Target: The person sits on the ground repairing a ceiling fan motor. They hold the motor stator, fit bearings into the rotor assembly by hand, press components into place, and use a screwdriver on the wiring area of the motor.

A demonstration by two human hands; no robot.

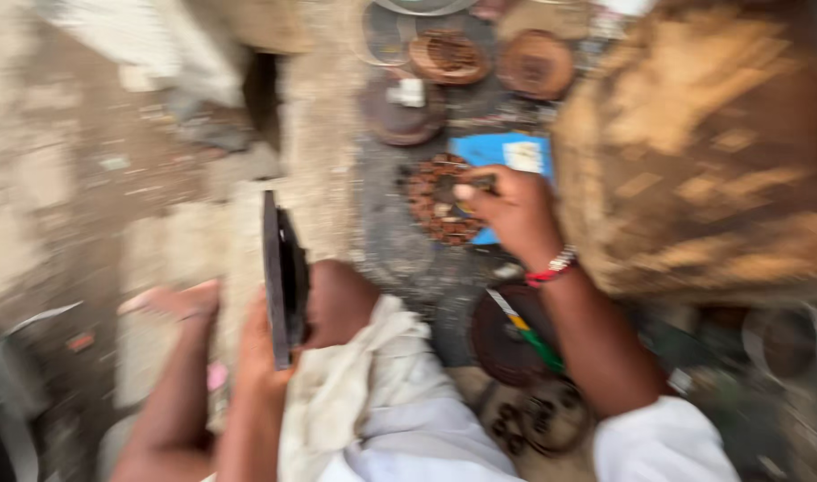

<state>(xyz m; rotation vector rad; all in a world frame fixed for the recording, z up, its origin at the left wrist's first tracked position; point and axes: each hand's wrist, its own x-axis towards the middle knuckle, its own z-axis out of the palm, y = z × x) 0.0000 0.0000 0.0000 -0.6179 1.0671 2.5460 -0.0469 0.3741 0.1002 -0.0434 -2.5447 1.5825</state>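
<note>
Two hands busy: left hand (264,344) grips dark plate (279,277) edge-up near knee; right hand (513,211) reaches forward, fingers pinching copper-wound ring (437,198).

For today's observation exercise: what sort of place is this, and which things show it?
Probably a small ground-level repair workshop: a copper-wound motor coil under the right hand, rusty round parts on the gritty floor, and a dark metal disc in the left hand.

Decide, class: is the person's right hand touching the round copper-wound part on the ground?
Touching. The head view shows the right hand with its fingers laid on the round copper-wound part, no gap, despite blur.
</note>
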